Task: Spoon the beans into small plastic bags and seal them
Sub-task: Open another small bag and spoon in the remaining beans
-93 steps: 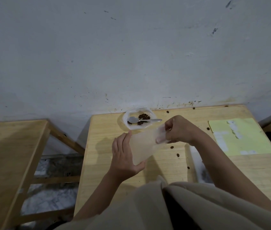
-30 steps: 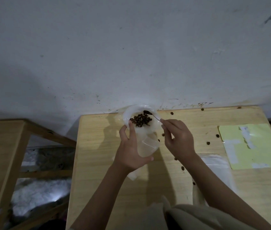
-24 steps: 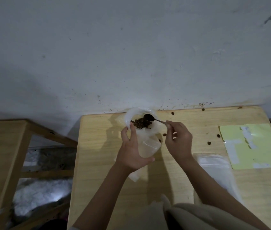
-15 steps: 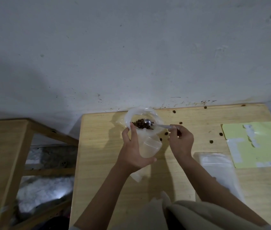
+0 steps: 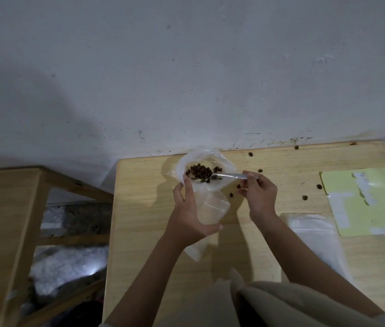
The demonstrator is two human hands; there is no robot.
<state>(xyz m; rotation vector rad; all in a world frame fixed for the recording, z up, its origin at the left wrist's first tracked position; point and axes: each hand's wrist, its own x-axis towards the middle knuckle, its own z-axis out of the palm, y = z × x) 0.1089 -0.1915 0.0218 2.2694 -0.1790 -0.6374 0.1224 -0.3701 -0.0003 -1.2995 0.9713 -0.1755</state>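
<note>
1. The wall (image 5: 186, 79) rises straight from the far edge of the surface (image 5: 144, 208), closing off any approach from behind the bean container (image 5: 206, 161).
2. The left hand (image 5: 186, 213) holding the small bag (image 5: 211, 210) blocks the near side of the container; the right hand (image 5: 261, 197) and spoon (image 5: 224, 177) cross its right side.
3. Loose beans (image 5: 304, 197) lie scattered on the surface right of the right hand.
4. A stack of bags (image 5: 314, 234) and a yellow sheet (image 5: 363, 201) take up the right part.
5. The bare strip along the left edge is open to pass.
6. A gap separates the surface from a wooden table (image 5: 5, 208) on the left.
</note>
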